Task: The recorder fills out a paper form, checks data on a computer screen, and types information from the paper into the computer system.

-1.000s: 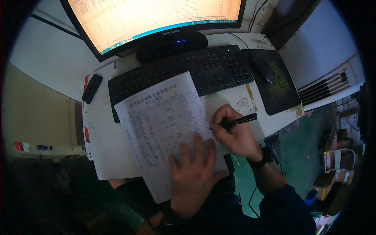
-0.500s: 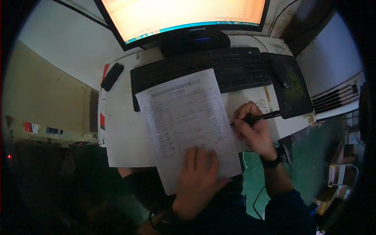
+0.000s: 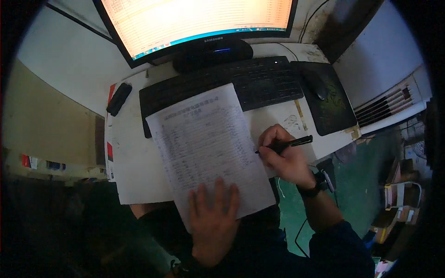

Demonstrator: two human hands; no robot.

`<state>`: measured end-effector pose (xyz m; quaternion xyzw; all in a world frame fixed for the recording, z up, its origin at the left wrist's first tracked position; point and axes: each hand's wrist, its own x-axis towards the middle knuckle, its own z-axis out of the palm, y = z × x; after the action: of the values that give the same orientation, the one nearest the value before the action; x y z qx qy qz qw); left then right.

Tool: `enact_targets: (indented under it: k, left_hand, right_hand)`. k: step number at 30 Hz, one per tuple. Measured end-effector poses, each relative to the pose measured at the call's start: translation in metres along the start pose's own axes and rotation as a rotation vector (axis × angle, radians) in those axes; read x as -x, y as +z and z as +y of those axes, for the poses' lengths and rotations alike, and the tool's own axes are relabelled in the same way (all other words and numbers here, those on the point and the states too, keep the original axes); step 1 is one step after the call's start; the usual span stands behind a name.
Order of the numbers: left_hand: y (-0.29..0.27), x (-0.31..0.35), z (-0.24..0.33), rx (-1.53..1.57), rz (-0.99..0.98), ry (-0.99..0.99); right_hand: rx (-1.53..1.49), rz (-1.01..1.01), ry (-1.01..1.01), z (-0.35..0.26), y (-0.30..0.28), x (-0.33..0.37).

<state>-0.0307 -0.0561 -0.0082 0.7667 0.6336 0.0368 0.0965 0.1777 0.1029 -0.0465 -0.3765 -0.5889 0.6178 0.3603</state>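
A sheaf of white paper (image 3: pixel 208 153), printed as a ruled form and filled with handwriting, lies tilted on the desk. Its top edge overlaps the keyboard and its lower end hangs past the desk's front edge. My left hand (image 3: pixel 214 217) rests flat on the lower part of the sheet, fingers spread. At the paper's right edge, my right hand (image 3: pixel 287 160) grips a black pen (image 3: pixel 301 141) in a writing hold. The pen's tip points left, at the margin of the sheet; whether it touches the paper I cannot tell. A dark watch (image 3: pixel 319 183) is on my right wrist.
A black keyboard (image 3: pixel 273 81) lies behind the paper, below a lit monitor (image 3: pixel 204 21). On the right a mouse (image 3: pixel 315 85) sits on a black mouse pad (image 3: pixel 331 111). A small black case (image 3: pixel 119 99) lies at the white desk's (image 3: pixel 139 180) left edge.
My left hand has slid left and its fingers have spread more. My right hand, with the pen, is now closer to the paper's right margin. The whole view has shifted slightly.
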Motion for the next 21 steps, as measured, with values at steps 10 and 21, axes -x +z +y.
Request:
enact_targets:
  k: [10, 21]
  left_hand:
    - [-0.003, 0.002, -0.001, 0.065, -0.029, -0.024]
    - [0.007, 0.005, -0.008, 0.032, 0.062, -0.024]
  right_hand:
    - [0.120, 0.000, -0.084, -0.001, 0.003, -0.001]
    - [0.101, 0.061, -0.060, 0.008, 0.004, -0.003]
